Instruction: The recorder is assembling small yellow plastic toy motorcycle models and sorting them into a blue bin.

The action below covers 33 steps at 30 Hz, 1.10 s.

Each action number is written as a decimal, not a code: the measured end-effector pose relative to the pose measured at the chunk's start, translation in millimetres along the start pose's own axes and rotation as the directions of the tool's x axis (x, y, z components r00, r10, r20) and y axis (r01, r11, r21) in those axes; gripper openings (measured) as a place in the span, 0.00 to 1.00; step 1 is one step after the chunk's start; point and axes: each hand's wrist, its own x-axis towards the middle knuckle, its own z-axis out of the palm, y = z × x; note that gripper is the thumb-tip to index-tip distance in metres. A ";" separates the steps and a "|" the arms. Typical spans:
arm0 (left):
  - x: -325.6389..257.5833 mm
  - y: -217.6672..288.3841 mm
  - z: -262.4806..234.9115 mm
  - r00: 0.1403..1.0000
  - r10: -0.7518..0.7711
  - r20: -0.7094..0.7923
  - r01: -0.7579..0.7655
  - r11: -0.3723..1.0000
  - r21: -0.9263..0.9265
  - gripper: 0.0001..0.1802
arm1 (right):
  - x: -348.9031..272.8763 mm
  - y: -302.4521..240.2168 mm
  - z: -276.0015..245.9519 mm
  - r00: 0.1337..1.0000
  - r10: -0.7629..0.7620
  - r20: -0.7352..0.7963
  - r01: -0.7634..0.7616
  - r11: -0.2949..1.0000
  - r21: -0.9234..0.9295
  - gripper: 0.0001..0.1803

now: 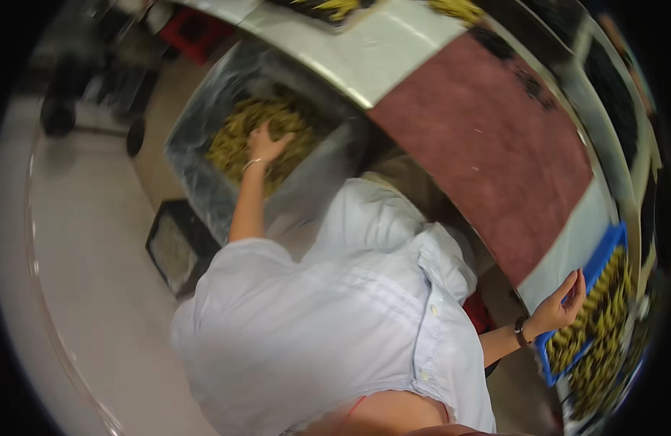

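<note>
the left hand (pixel 271 147) is resting on the yellow-green pieces (pixel 230 145) in the bin at upper left, its thumb standing wide of the fingers; i am not seeing a piece clearly held. the right hand (pixel 561 305) is hovering at the blue tray (pixel 616 238) at lower right, fingers loosely curled with a narrow gap; i cannot tell whether it is pinching anything. for working the heap well, keeping the left fingers spread and the palm low is probably best, since hard squeezing could be bending or snapping pieces. keeping the wrist clear of the plastic liner (pixel 194 145) is likely avoiding snags. beyond, similar pieces are filling the tray, and a red-brown mat (pixel 488 138) is covering part of the pale table (pixel 364 62) at upper right.
</note>
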 end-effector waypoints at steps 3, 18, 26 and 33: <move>-6.1 -23.3 14.7 0.973 -0.156 0.170 0.153 0.988 0.032 0.69 | -9.8 -21.5 46.3 0.988 -0.051 0.145 0.055 0.998 -0.025 0.12; 6.4 -66.4 129.1 0.872 -0.113 0.476 0.131 0.991 -0.006 0.70 | -30.4 -83.1 140.6 0.876 -0.198 0.439 0.204 0.978 0.035 0.10; -12.6 -52.7 126.5 0.911 -0.152 0.384 0.161 0.987 0.008 0.65 | -31.4 -90.3 152.3 0.862 -0.130 0.489 0.149 0.989 0.001 0.11; -13.7 -23.1 122.6 0.907 -0.263 0.328 0.271 0.962 0.021 0.68 | -27.2 -89.7 161.9 0.825 -0.197 0.530 0.250 0.968 -0.029 0.10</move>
